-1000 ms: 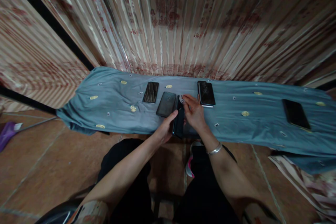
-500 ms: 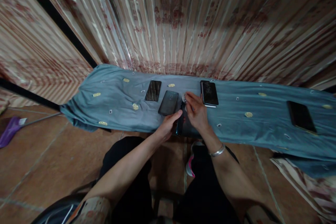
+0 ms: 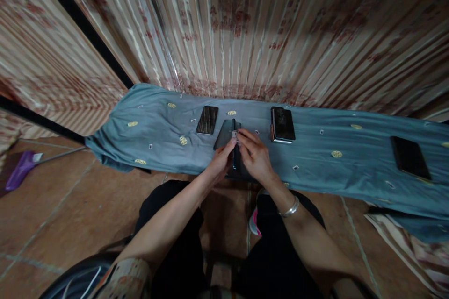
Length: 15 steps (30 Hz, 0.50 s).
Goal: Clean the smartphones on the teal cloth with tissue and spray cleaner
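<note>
Left hand [image 3: 220,160], grey phone [image 3: 223,133] just beyond

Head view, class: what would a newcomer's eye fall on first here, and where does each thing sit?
Near the centre, the left hand and right hand meet at a dark phone, seen nearly edge-on. Behind, a striped curtain with reddish prints fills the upper picture. A bright purple object stands out on the brown floor at far left.
</note>
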Motion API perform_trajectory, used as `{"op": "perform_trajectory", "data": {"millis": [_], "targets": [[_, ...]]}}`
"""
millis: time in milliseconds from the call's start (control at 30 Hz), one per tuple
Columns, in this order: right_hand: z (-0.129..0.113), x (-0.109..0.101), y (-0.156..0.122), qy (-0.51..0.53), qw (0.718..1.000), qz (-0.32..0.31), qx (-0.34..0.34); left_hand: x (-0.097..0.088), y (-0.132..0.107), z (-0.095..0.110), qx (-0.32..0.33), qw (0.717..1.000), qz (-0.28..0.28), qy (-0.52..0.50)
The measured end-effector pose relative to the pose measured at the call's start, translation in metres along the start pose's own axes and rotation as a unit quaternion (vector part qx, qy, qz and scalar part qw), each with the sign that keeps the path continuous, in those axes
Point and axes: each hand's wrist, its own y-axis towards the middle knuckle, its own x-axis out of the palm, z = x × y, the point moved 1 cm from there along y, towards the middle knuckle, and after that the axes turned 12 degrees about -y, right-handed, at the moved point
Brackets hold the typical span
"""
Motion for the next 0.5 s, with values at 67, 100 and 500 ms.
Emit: {"op": "perform_trajectory", "data": {"millis": [67,100,500], "targets": [[-0.003,0.0,0.0,0.004,1.0,-0.003,0.002,0.0,0.0,0.001,0.004,1.0,0.009,-0.006],[-0.004,0.0,0.0,0.006,1.0,-0.004,0.001,0.001,0.0,0.002,0.001,1.0,0.013,-0.008],[-0.025,-0.007,-0.009,0.035,0.997,0.0,-0.067,-0.002,0.01,0.022,0.022,0.998,0.05,-0.005]]}}
